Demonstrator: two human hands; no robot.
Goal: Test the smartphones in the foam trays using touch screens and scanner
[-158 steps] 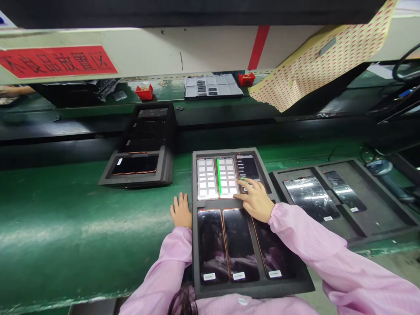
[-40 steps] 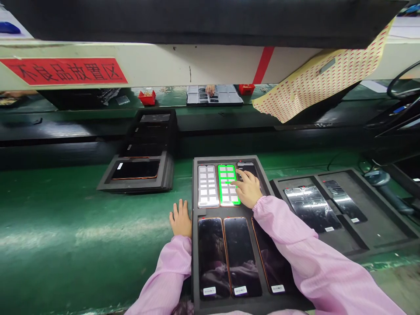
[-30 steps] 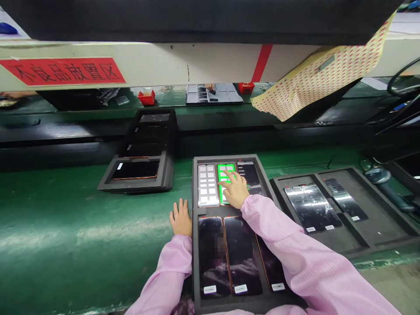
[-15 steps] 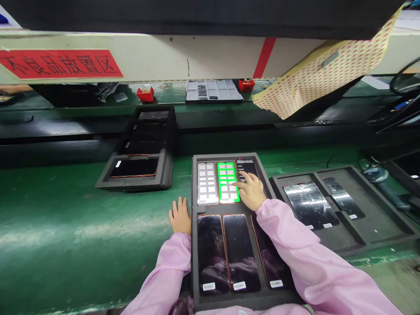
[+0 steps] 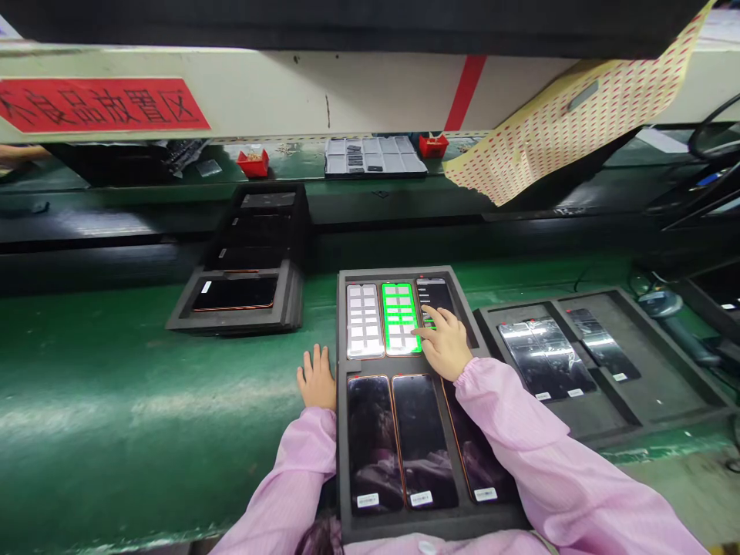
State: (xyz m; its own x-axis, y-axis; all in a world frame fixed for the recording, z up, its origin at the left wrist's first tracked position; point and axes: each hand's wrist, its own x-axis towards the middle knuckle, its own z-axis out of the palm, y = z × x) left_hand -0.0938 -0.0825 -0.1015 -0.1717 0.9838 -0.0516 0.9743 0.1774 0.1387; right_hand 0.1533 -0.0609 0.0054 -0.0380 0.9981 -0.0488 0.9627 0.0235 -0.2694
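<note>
A grey foam tray [image 5: 398, 365] holds several phones in two rows. In its upper row, the left phone [image 5: 364, 320] shows white blocks, and the middle phone [image 5: 400, 317] shows white blocks with green. My right hand [image 5: 445, 339] is over the upper right phone [image 5: 433, 293], which has a dark screen with text lines; its thumb reaches the middle phone's right edge and nothing is held. Flat on the green surface beside the tray's left edge lies my left hand [image 5: 317, 378], fingers spread. Dark-screened phones [image 5: 425, 439] with white labels fill the lower row.
To the left stands a stack of foam trays [image 5: 292, 301] with phones. Another tray [image 5: 676, 385] at the right holds several phones, with a scanner [image 5: 664, 304] beyond it. Red boxes [image 5: 253, 164] and a compartment tray [image 5: 375, 166] sit behind. Dotted yellow paper [image 5: 537, 146] hangs down.
My right hand has shifted slightly down on the screens, its thumb now lower on the middle phone. Green has appeared on the upper right phone. My left hand keeps its place.
</note>
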